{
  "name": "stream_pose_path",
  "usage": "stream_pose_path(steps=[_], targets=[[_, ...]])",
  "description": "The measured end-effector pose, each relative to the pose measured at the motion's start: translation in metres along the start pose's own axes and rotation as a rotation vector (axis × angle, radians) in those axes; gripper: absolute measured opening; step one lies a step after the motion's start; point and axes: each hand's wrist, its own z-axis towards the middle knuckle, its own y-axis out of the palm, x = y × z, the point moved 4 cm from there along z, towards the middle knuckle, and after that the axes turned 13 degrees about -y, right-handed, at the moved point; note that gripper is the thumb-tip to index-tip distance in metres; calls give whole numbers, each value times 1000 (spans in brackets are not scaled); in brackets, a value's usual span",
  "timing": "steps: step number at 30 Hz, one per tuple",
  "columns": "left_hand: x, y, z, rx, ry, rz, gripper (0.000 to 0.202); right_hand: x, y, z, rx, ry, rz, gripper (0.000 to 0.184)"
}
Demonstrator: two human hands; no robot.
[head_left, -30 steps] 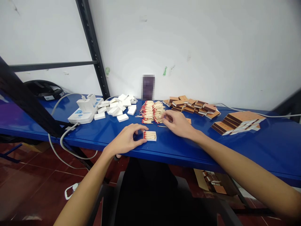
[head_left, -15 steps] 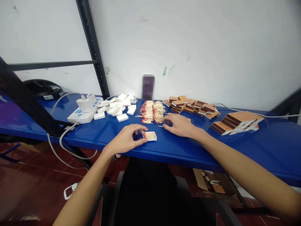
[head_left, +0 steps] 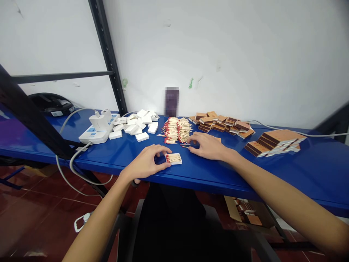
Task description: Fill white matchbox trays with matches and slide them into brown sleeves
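Observation:
My left hand [head_left: 148, 160] grips a small white matchbox tray [head_left: 178, 163] at its left end, thumb on the near side and fingers on the far side. Red-tipped matches lie side by side in that tray, heads to the left. To the right, my right hand [head_left: 205, 145] has thumb and forefinger closed on a couple of matches [head_left: 185, 145], their heads pointing left, low over the blue table. Just beyond its fingertips is a large pile of loose matches [head_left: 177, 129] in two rough columns.
White empty-looking trays [head_left: 136, 123] lie heaped at the back left, beside a power strip [head_left: 95, 134] with cables. Brown matchbox sleeves [head_left: 220, 122] are piled at the back right, with stacked matchboxes [head_left: 275, 142] further right. A black shelf post [head_left: 109, 54] rises at left.
My right hand has shifted slightly left, and a second match now shows at its fingertips. My left hand stays on the tray.

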Motion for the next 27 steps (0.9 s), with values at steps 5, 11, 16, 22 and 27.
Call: stream_pose_path(steps=[5,11,16,22,27], targets=[[0,0,0,8,5,3,33,3,0,0,15,13,24,28],[-1,0,0,0,-10,6,33,-9,1,-1,-18,-39,12,35],[0,0,0,-2,-12,5,34,-18,3,-1,-19,-66,13,38],[-1,0,-1,1,-13,9,34,-13,3,0,-27,-16,-8,38],[0,0,-1,-1,-2,1,33,-13,0,0,2,-12,-24,31]])
